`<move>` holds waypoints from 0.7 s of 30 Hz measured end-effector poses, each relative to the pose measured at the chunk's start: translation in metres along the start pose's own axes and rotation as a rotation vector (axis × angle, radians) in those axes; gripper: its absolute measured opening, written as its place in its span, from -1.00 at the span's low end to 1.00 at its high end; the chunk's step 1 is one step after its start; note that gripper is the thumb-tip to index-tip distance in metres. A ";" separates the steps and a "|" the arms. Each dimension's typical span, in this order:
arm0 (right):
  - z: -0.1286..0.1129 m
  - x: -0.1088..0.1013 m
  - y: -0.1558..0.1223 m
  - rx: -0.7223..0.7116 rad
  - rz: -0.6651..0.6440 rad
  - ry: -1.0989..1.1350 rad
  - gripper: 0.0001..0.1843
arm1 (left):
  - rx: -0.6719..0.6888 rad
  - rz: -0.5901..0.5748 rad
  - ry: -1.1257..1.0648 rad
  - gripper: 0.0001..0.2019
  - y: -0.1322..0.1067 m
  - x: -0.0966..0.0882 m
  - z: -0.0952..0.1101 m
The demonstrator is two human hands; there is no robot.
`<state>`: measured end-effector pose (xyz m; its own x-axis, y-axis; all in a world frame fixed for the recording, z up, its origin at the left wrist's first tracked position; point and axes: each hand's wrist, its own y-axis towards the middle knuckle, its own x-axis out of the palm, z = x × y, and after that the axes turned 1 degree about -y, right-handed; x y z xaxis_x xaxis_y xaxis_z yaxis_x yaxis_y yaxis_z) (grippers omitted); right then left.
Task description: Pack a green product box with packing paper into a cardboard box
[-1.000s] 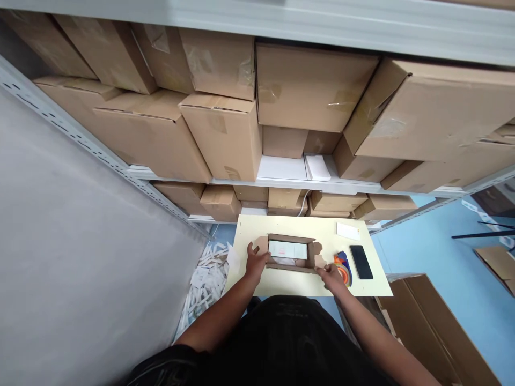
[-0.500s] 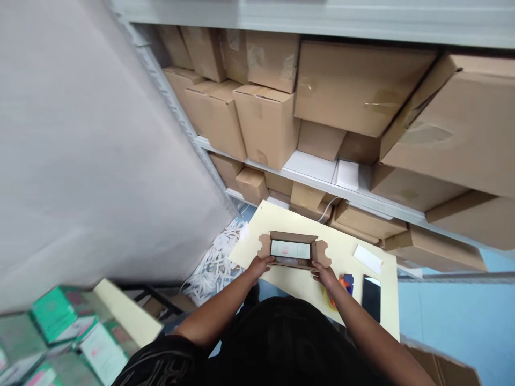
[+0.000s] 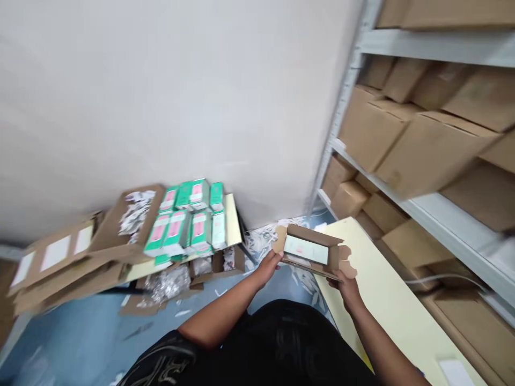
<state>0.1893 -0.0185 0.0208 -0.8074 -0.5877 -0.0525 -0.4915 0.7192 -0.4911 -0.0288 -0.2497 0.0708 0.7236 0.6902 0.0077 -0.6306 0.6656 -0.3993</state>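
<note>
Between my two hands is an open brown cardboard box with its end flaps spread out. Inside it lies a pale green-white carton with a small pink mark. My left hand grips the box's near left corner. On the near right side, my right hand has its fingers closed on the box's edge. The box is held in the air beside the cream table, its right part over the table's corner. The fingers under the box are partly hidden.
To the left, a low table holds several green-and-pink cartons and a cardboard box with shredded paper. Clear plastic wrap lies below. Paper shreds cover the floor by the wall. Shelving with brown boxes stands right.
My view has swung left, bringing the carton-laden table into sight. Both hands still hold the box, which has moved from over the cream table to beside its corner and now tilts.
</note>
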 end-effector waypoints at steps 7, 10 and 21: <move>-0.052 0.145 -0.027 -0.036 -0.184 -0.017 -0.59 | 0.322 0.170 0.070 -0.42 -0.079 -0.145 0.014; -0.060 0.214 -0.052 -0.016 -0.233 -0.039 -0.64 | 0.326 0.257 0.180 -0.54 -0.112 -0.214 0.013; -0.075 0.371 -0.109 -0.040 -0.305 -0.135 -0.64 | 0.121 0.776 0.573 -0.73 -0.149 -0.511 0.041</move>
<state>-0.0809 -0.2875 0.1199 -0.5718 -0.8200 -0.0244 -0.7185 0.5150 -0.4674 -0.3159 -0.6900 0.1645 0.1015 0.7279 -0.6781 -0.9914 0.1305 -0.0083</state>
